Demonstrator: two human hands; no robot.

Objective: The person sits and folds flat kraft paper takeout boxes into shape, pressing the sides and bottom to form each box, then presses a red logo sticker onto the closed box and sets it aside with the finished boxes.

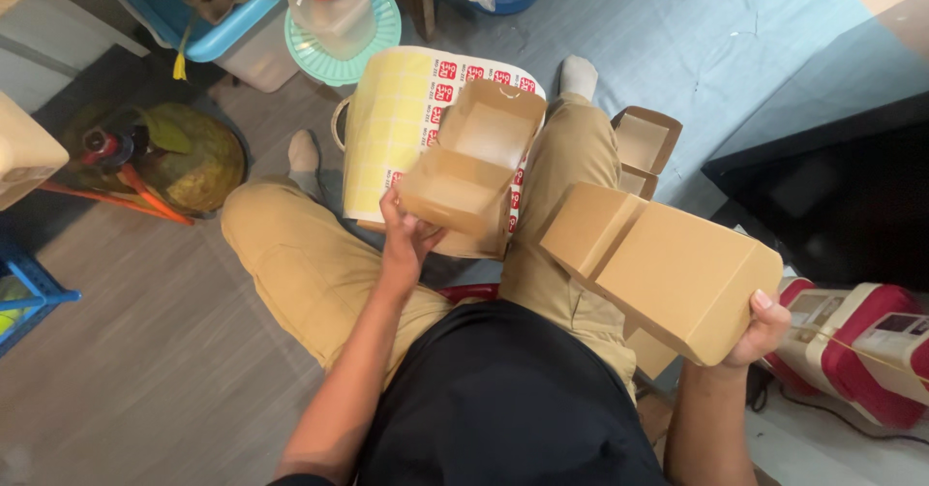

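Plainly we hold light, thin, easily dented goods: our left hand (404,239) pinches the open brown cardboard lunch box (474,171) by its lower corner at frame centre, our right hand (764,331) clasps the nested brown cardboard box stack (668,268) at lower right.

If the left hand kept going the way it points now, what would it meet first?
The left hand points forward while gripping an open brown takeout box. Just beyond lies the big roll of yellow sticker sheets, probably first, though depth is unclear.
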